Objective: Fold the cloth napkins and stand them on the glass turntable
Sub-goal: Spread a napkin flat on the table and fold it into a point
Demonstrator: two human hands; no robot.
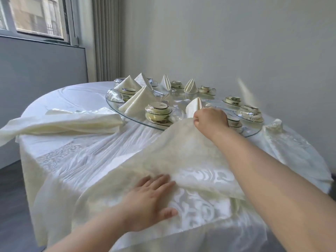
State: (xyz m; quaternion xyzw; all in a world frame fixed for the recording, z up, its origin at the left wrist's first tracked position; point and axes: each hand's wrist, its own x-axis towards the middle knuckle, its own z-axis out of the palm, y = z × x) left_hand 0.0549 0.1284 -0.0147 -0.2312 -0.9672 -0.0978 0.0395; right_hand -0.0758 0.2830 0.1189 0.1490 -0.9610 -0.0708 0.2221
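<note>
Nearest to me, my left hand (149,202) lies flat, fingers straight and slightly spread, pressing the near part of a cloth napkin (181,160) down at the table edge. The napkin is cream, woven with a glossy scrolling damask pattern. It rises like a slack tent toward my right hand (211,120), which pinches its far corner in curled fingers, raised over the near rim of the glass turntable (135,119). Under it I note a white tablecloth (87,160), creased in long ridges and draped over a round table, with a damask band at the left. At the left, unfolded napkins (63,122) of the same cream cloth lie loosely flat, one end overhanging the table edge. At the right, a crumpled napkin (274,125) sits just beside the turntable. On the clear, round turntable, one folded napkin (194,106) stands directly behind my right hand. Pyramid-folded napkins (140,100) stand at the left, and two pleated cone napkins (190,86) stand at the far side. Among them sit film-wrapped crockery sets (158,113), pale green bowls with dark rims. A small dark print on the nearest lid is too blurred to read. Beyond the table are a pleated grey curtain (103,39), a window (36,17) and a plain wall.
</note>
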